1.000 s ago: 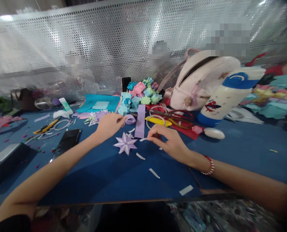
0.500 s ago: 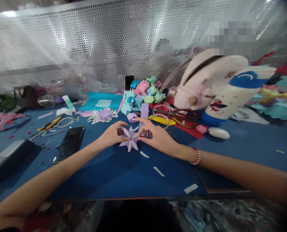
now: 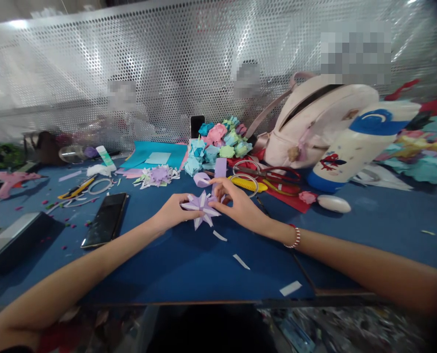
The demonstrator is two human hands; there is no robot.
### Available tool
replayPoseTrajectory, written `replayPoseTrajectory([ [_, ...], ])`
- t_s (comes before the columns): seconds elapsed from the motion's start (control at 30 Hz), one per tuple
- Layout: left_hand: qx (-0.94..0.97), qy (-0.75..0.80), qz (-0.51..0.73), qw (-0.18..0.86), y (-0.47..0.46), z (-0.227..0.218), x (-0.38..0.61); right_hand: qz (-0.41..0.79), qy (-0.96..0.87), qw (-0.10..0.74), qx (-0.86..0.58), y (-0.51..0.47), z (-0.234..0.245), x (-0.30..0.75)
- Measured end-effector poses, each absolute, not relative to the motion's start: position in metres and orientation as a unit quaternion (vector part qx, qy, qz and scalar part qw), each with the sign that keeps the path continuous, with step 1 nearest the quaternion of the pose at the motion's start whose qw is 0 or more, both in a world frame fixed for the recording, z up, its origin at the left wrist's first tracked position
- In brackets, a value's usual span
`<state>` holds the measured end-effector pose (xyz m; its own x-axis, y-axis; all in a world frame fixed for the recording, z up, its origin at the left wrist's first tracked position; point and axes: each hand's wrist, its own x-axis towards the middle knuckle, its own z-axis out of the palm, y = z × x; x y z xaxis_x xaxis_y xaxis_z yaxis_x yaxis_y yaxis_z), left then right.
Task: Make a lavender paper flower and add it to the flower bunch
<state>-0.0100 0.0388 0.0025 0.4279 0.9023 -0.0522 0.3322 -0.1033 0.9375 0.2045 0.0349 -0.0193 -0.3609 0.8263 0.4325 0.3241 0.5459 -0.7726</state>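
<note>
A lilac paper star flower (image 3: pixel 202 210) is held just above the blue mat (image 3: pixel 174 264), between both my hands. My left hand (image 3: pixel 172 212) grips its left side, fingers curled round it. My right hand (image 3: pixel 236 203) pinches its right side with thumb and fingers; a red and white bead bracelet is on that wrist. A lilac paper strip (image 3: pixel 220 168) and a curled lilac loop (image 3: pixel 200 179) lie just beyond the hands. Small white paper slips (image 3: pixel 241 261) lie on the mat nearer to me.
A black phone (image 3: pixel 106 219) lies left of my hands, a dark box (image 3: pixel 10 240) further left. Behind stand a heap of crumpled coloured paper flowers (image 3: pixel 218 142), red scissors (image 3: pixel 268 172), a pink backpack (image 3: pixel 314 117), a white and blue bottle (image 3: pixel 354 147) and a perforated metal screen (image 3: pixel 167 63).
Both hands left the table and came together on the lilac star, which was lying on the mat a second ago and is now lifted and turned between them.
</note>
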Motion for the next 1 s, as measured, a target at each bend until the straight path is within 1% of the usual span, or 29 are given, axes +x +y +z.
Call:
replayPoseTrajectory([
  [0.2,0.647,0.451,0.322,0.524,0.036,-0.002,-0.010,0.283,-0.738,0.490,-0.367,0.031,-0.009,0.209],
  [0.27,0.643,0.442,0.330,0.532,0.034,-0.003,-0.009,0.265,-0.749,0.495,-0.351,0.028,-0.004,0.209],
  [0.5,0.644,0.444,0.327,0.531,0.030,-0.003,-0.009,0.251,-0.783,0.429,-0.375,0.027,-0.007,0.206],
  [0.83,0.645,0.439,0.328,0.532,0.029,-0.007,-0.010,0.241,-0.783,0.416,-0.394,0.031,-0.011,0.206],
  [1.0,0.644,0.441,0.340,0.525,0.025,-0.004,-0.004,0.215,-0.788,0.404,-0.411,0.031,-0.012,0.206],
])
